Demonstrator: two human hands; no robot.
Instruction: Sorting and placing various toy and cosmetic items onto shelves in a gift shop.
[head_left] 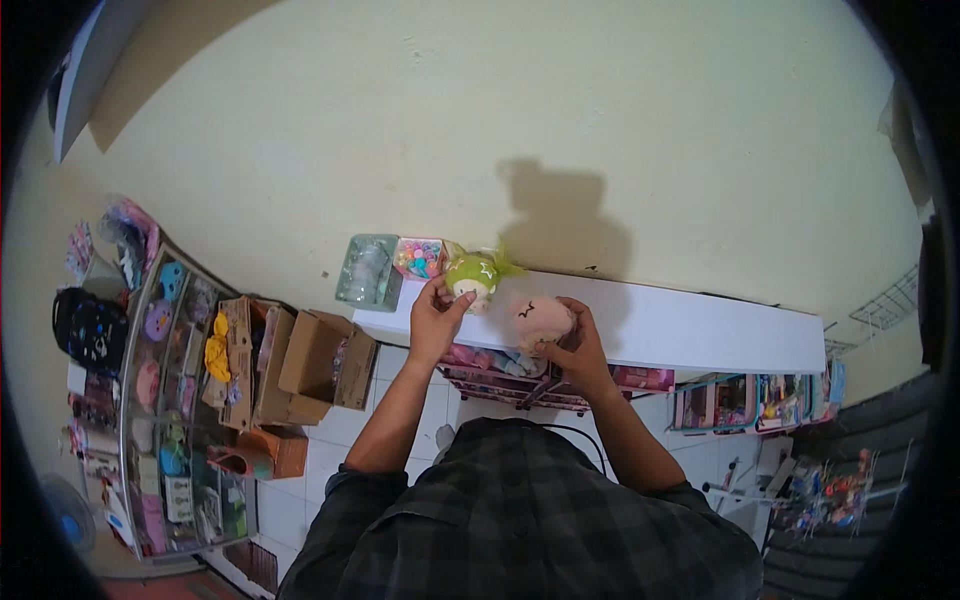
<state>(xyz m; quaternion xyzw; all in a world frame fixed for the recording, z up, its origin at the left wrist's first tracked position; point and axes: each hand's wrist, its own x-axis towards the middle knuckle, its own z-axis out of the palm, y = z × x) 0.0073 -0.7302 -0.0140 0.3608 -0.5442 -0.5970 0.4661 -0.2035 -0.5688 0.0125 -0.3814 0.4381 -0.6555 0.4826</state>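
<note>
head view: two plush toys are at the centre of the frame, one per hand. the left hand (434,318) grasps the green toy (474,270) at its lower left, thumb on the front and fingers at the side; this grip leaves the star-marked top uncovered. the right hand (586,352) grasps the pink toy (538,318) from the right, thumb low and fingers along the upper right; the wide hold appears suited to a soft, round body. both toys are over the white table (700,328), apart from each other; whether either rests on it cannot be told. the tub (346,290) and the box (402,262) of bright trinkets are side by side at the table's left end, presumably to contain small items. cartons (362,370) are on the floor at left, probably to spare table space.
</note>
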